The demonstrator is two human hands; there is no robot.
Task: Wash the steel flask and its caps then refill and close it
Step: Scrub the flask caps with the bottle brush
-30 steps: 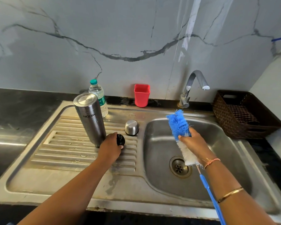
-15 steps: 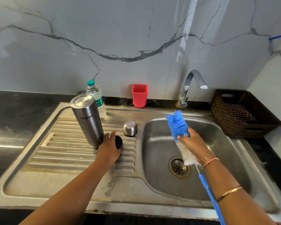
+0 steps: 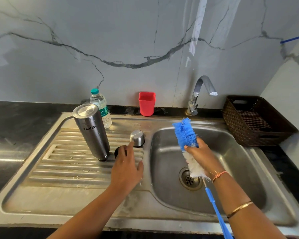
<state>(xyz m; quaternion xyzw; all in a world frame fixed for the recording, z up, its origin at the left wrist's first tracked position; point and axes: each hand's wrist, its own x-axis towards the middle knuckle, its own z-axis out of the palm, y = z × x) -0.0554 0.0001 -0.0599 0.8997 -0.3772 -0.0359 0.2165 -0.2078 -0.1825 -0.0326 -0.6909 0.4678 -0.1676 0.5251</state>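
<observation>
While the right hand (image 3: 201,152) grips the brush (image 3: 185,133), the left hand (image 3: 126,167), its grip open by the steel cap (image 3: 137,138), could knock over the flask (image 3: 91,130) standing inverted on the drainboard (image 3: 67,169) at its ten o'clock.

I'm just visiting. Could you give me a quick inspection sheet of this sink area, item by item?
Surface: steel sink with ribbed drainboard, some wet marks; dark countertop around it.
Job's things: steel flask upside down on the drainboard; steel cap beside it; black inner cap partly hidden by the left hand; bottle brush.
Clutter: water bottle behind the flask; red cup by the wall.
Hands: left hand open, fingers spread over the black inner cap; right hand grips the bottle brush over the basin.
Cables: thin blue line on the wall, cable or pipe unclear.
Surroundings: marble-look wall; tap, no water seen running; brown basket holding a checked cloth.
</observation>
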